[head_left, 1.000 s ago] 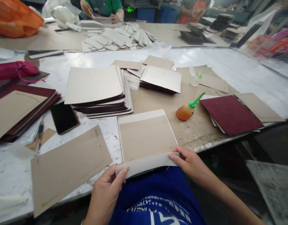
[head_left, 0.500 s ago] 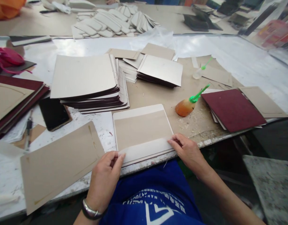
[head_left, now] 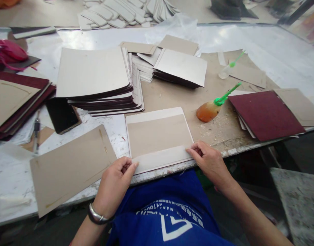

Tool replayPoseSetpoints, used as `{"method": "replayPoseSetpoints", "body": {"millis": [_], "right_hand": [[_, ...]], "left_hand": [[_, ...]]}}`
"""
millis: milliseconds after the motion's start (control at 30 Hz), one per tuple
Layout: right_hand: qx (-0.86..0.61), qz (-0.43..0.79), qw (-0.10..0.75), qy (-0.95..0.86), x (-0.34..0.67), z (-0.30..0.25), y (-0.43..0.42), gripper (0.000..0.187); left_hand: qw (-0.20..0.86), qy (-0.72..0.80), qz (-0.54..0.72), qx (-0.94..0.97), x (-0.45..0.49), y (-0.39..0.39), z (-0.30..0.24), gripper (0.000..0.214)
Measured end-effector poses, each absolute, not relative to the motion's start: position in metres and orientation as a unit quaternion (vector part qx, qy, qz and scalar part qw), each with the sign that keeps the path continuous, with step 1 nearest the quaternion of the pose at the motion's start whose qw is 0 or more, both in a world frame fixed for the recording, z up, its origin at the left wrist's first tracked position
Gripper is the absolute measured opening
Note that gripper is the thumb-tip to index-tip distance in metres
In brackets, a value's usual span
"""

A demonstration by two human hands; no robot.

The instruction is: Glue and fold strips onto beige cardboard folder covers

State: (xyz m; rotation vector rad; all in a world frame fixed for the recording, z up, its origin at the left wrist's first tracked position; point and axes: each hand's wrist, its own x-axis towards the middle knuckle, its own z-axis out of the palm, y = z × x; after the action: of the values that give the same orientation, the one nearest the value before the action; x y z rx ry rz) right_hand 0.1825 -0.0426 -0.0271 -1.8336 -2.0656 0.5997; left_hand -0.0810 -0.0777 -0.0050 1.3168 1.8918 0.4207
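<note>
In front of me, at the table's edge, lies a flat card panel (head_left: 157, 135) with rounded corners, a beige middle and pale bands along its far and near sides. My left hand (head_left: 118, 176) pinches the near left corner between thumb and fingers. At the right edge, my right hand (head_left: 207, 159) pinches the end of the near pale band (head_left: 162, 157). The panel lies flat, with a thin dark edge showing under it. To the left lies a beige card sheet (head_left: 72, 169) with yellowish glue marks near its edges.
Behind the panel stand a tall stack of pale, dark-edged boards (head_left: 93, 71) and a smaller stack (head_left: 182, 66). An orange glue bottle (head_left: 207, 112) with a green nozzle stands right, near maroon boards (head_left: 267, 114). A phone (head_left: 62, 115) and pen (head_left: 36, 131) lie left.
The camera view has tilted down, so the table appears higher in the picture. Both hands keep their pinch at the near corners; the near pale band lies closer over the panel's near edge.
</note>
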Motion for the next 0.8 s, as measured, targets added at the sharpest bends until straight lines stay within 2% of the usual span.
{"method": "replayPoseSetpoints", "body": {"millis": [167,800], "right_hand": [[-0.638,0.21,0.16,-0.724,0.1855,-0.03,-0.041,0.017],[-0.637,0.193,0.165,-0.728,0.1868,-0.0332,-0.039,0.021]], "left_hand": [[0.42,0.731,0.146,0.517,-0.0853,-0.0722,-0.0023,0.028],[0.393,0.754,0.141,0.507,-0.0824,-0.0706,-0.0079,0.025]]}}
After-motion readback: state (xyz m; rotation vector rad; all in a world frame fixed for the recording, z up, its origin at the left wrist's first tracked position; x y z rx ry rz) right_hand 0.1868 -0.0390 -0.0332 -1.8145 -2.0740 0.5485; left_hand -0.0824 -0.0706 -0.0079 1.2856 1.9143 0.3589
